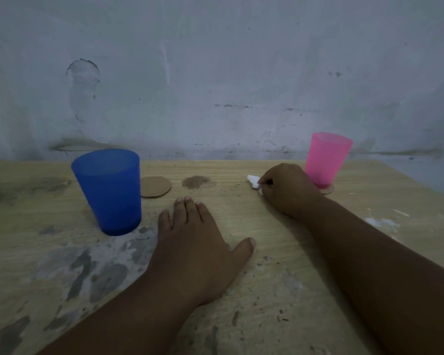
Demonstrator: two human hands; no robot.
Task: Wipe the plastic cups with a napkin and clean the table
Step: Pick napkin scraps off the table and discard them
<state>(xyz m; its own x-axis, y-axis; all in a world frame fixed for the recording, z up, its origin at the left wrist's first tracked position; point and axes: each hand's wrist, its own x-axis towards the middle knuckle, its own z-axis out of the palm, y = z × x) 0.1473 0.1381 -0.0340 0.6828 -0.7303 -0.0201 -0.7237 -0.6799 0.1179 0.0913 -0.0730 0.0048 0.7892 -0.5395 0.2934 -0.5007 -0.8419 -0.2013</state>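
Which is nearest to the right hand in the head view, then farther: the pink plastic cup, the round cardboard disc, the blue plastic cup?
1. Pink plastic cup, just right of the right hand.
2. Round cardboard disc, to its left.
3. Blue plastic cup, farther left.

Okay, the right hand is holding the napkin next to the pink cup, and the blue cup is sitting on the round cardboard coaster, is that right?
Not quite. In the head view the blue cup stands on the bare table, with the round cardboard coaster lying empty beside it. The right hand does hold the napkin next to the pink cup.
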